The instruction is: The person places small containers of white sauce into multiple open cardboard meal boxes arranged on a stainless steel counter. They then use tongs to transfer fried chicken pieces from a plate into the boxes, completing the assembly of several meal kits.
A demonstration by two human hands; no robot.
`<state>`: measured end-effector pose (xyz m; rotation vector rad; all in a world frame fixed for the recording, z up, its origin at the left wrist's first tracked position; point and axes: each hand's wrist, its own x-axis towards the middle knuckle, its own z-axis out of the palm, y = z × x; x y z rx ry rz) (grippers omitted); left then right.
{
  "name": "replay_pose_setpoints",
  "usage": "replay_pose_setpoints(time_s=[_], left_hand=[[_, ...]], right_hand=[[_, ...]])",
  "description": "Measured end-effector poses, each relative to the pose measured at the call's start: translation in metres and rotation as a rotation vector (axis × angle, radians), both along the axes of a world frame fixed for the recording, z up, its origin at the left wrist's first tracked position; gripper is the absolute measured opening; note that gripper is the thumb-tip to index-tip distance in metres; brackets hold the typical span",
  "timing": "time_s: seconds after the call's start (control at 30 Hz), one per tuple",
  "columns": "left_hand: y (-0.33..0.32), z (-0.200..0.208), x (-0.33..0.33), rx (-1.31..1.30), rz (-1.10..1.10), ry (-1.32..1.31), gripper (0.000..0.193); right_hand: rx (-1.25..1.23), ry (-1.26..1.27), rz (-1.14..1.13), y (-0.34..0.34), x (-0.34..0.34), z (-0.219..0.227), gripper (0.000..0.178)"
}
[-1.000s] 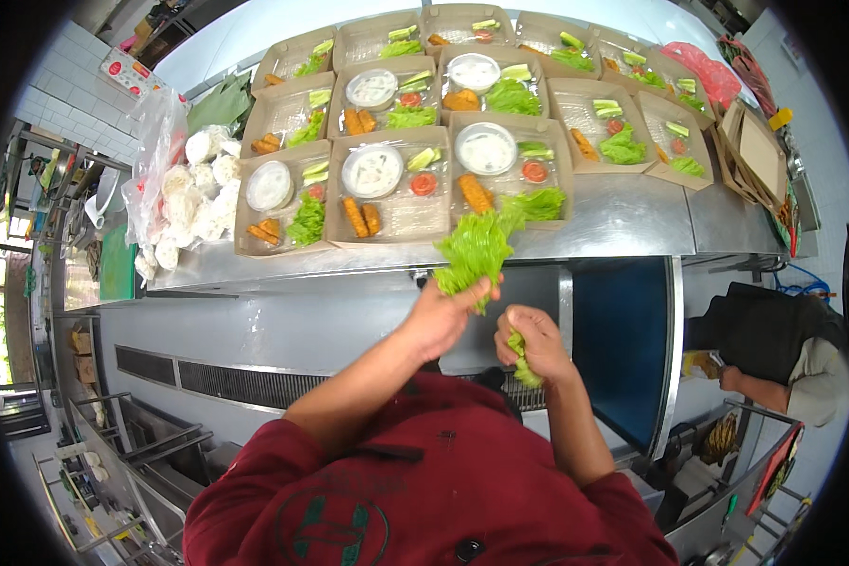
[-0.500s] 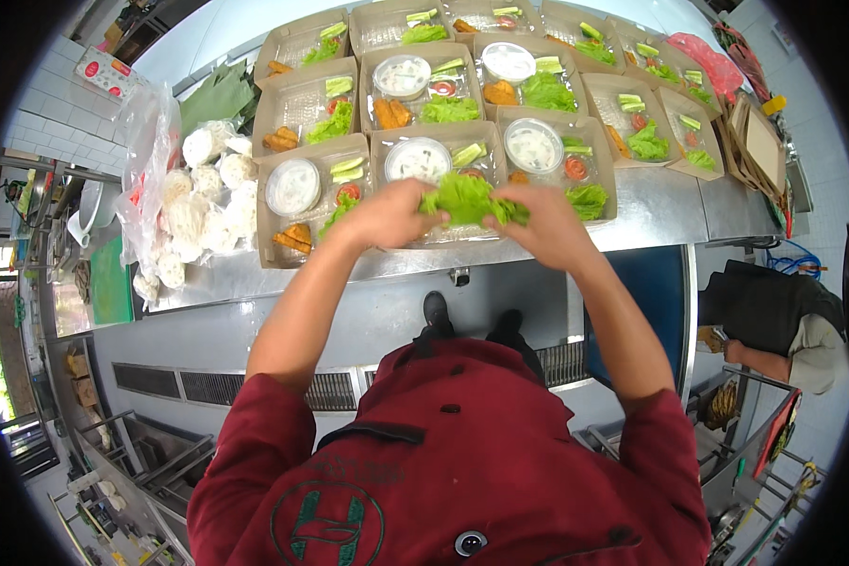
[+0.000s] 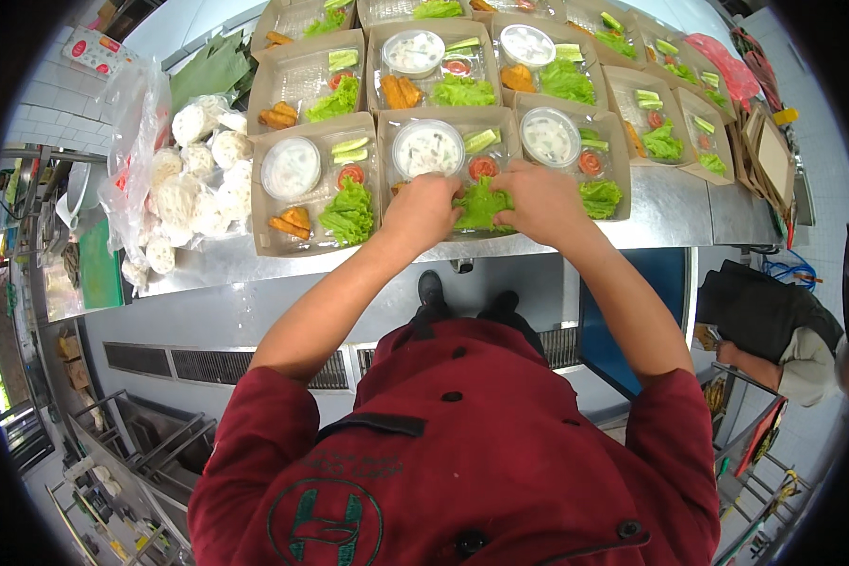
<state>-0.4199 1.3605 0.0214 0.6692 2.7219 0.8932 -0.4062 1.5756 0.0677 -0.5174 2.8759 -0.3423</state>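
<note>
Large green leaves (image 3: 212, 80), clear plastic bag (image 3: 123, 156), green board (image 3: 99, 264), floor grate (image 3: 212, 366)

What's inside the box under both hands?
In the box: tub of white sauce, cucumber pieces, tomato slice, lettuce between left hand and right hand. Orange-brown edge shows beside the left; anything under both is hidden.

1. Jacket (image 3: 500, 443), six o'clock: a green ringed emblem (image 3: 325, 528) with a letter-like sign; not copied here.
2. At the emblem's one o'clock: small dark lettering (image 3: 354, 463), too faint to read.
3. White carton (image 3: 96, 51), ten o'clock: red print, too small to read.
</note>
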Motion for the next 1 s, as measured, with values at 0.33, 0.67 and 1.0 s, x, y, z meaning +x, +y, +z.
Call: replay_pose_setpoints(time_s=[0.33,0.67,1.0], left_hand=[[0.014,-0.006,0.002,-0.010,-0.101,-0.049,0.020],[0.017,-0.012,-0.007,-0.178,-0.152,-0.098,0.018],[0.027,0.020,0.015,-0.079,-0.124,-0.073,0.025]], right_hand=[[0.036,-0.062,0.151,0.010,-0.009,-0.034,0.011],[-0.736,0.008,-0.402,0.062,0.034,0.026,0.025],[-0.393,0.251,-1.360,0.401,0.332,-0.108,0.044]])
